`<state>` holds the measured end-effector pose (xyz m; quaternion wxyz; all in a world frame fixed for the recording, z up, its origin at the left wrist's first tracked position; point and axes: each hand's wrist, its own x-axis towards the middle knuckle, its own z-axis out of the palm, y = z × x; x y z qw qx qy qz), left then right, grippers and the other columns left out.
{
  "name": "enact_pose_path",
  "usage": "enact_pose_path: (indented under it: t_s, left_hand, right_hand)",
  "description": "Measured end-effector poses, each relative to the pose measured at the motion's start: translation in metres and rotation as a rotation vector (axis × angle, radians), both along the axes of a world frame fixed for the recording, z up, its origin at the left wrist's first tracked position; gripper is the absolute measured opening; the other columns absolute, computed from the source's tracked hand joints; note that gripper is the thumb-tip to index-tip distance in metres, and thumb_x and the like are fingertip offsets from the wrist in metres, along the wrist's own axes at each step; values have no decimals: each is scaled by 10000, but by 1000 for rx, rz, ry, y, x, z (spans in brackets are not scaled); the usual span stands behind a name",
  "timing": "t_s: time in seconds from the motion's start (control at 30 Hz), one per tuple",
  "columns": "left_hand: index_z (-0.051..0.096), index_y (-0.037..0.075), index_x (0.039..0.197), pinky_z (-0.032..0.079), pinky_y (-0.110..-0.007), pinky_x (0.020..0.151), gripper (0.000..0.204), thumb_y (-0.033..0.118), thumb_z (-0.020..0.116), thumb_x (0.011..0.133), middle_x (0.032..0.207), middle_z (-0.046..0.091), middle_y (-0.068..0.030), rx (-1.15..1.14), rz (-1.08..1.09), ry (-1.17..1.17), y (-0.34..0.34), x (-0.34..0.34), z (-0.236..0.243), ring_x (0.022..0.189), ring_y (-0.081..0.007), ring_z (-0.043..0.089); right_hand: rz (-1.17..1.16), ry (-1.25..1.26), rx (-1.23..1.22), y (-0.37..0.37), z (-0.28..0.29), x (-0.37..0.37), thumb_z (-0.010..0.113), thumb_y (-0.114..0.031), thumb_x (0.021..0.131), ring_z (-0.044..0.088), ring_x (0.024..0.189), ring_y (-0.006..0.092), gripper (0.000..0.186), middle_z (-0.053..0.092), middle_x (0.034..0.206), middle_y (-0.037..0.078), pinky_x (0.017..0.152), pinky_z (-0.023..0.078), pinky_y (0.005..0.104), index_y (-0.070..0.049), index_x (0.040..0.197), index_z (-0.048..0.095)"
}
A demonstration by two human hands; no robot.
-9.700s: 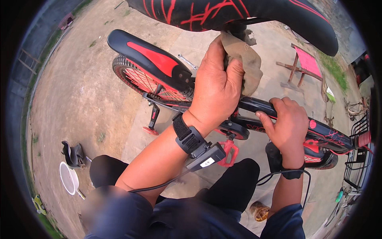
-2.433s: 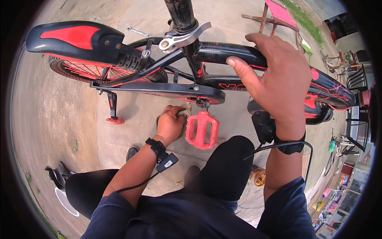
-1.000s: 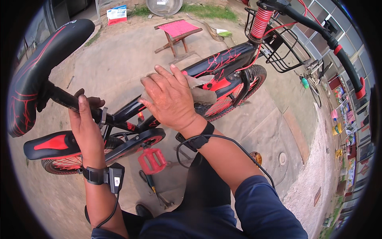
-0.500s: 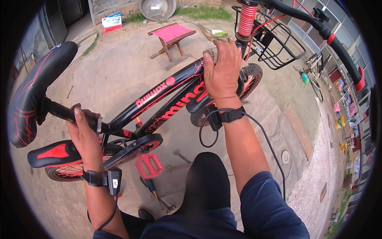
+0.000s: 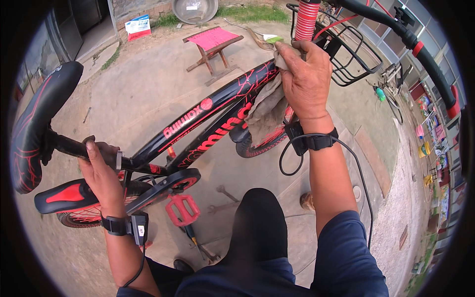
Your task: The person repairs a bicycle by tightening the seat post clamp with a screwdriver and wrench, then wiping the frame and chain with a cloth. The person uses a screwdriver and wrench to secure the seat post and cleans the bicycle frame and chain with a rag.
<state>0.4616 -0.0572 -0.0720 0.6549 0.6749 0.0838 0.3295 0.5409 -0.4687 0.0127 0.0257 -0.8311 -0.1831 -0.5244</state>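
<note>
A black and red bicycle (image 5: 190,119) stands across in front of me, its saddle (image 5: 47,119) at the left and its handlebar at the upper right. My left hand (image 5: 101,171) is wrapped round the seat post (image 5: 69,146) just below the saddle. At the front end of the frame my right hand (image 5: 309,81) pinches a grey-brown cloth (image 5: 267,106). The cloth hangs down over the frame tubes and hides part of the front wheel. A red pedal (image 5: 183,210) and the chain guard (image 5: 163,190) show below the frame.
A pink-topped folding stool (image 5: 213,42) stands beyond the bicycle, with a metal basin (image 5: 195,10) farther back. Wrenches (image 5: 225,198) and a screwdriver-like tool (image 5: 195,242) lie on the concrete near my legs. A black wire basket (image 5: 349,54) sits at the handlebar.
My right hand has moved right and up along the frame, and the cloth now hangs open below it. The saddle has shifted slightly left and down; my left hand keeps its hold.
</note>
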Motion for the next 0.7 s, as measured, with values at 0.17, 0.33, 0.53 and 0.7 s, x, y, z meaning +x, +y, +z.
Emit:
enact_pose_path:
  t_s: [0.17, 0.33, 0.53, 0.7]
  left_hand:
    - [528, 18, 1250, 507, -300, 773, 406, 404, 510, 1123, 858, 572, -34, -14, 3, -35, 4, -1, -1, 806, -147, 623]
    - [535, 34, 1209, 491, -295, 751, 360, 383, 491, 1133, 861, 573, -29, 11, 0, -28, 3, -3, 1, 790, -127, 598]
    - [547, 35, 1197, 468, -275, 720, 345, 368, 472, 1142, 857, 576, -18, 20, 37, -35, -6, -2, 4, 762, -104, 559]
    - [559, 31, 1191, 465, -272, 714, 352, 368, 471, 1142, 848, 576, -15, 40, 21, -52, 1, -2, 2, 752, -100, 544]
  right_hand:
    - [67, -93, 55, -10, 7, 3, 779, -32, 736, 645, 1069, 321, 519, 686, 1182, 89, 894, 527, 426, -134, 1236, 691]
    - [139, 21, 15, 4, -10, 13, 789, -83, 840, 671, 1094, 335, 359, 723, 1173, 112, 932, 535, 418, -87, 1185, 690]
    - [126, -40, 9, 17, -25, 19, 761, -133, 851, 646, 1116, 331, 336, 695, 1194, 91, 992, 489, 481, -102, 1175, 681]
    - [494, 181, 67, 136, -56, -6, 668, -151, 870, 615, 884, 259, 106, 622, 928, 59, 876, 486, 402, -90, 954, 644]
